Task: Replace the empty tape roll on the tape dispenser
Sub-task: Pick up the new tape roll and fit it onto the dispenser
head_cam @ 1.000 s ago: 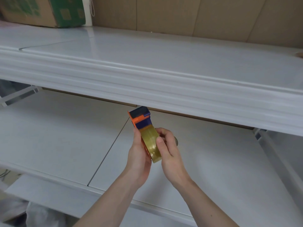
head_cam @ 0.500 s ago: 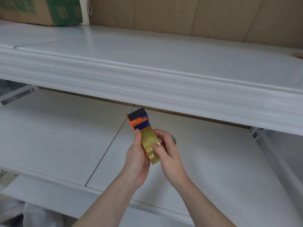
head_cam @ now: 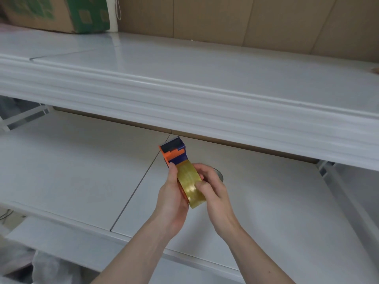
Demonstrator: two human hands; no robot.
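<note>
An orange and dark blue tape dispenser (head_cam: 173, 151) is held above the lower white shelf, its head pointing away from me. A yellowish clear tape roll (head_cam: 189, 184) sits on it. My left hand (head_cam: 171, 199) grips the dispenser's left side, thumb against the roll. My right hand (head_cam: 213, 191) holds the roll from the right, thumb pressed on its outer face. Behind my right hand a grey round object (head_cam: 219, 174), maybe the empty core, lies on the shelf, mostly hidden.
The lower shelf (head_cam: 71, 171) has a seam running from the middle toward its front edge. An upper white shelf (head_cam: 184, 95) overhangs just beyond the dispenser. A cardboard box (head_cam: 55, 13) stands at its back left. Brown panels line the wall.
My right thumb has slid down the roll's face. The dispenser and both hands stay in almost the same spot; the view has shifted slightly.
</note>
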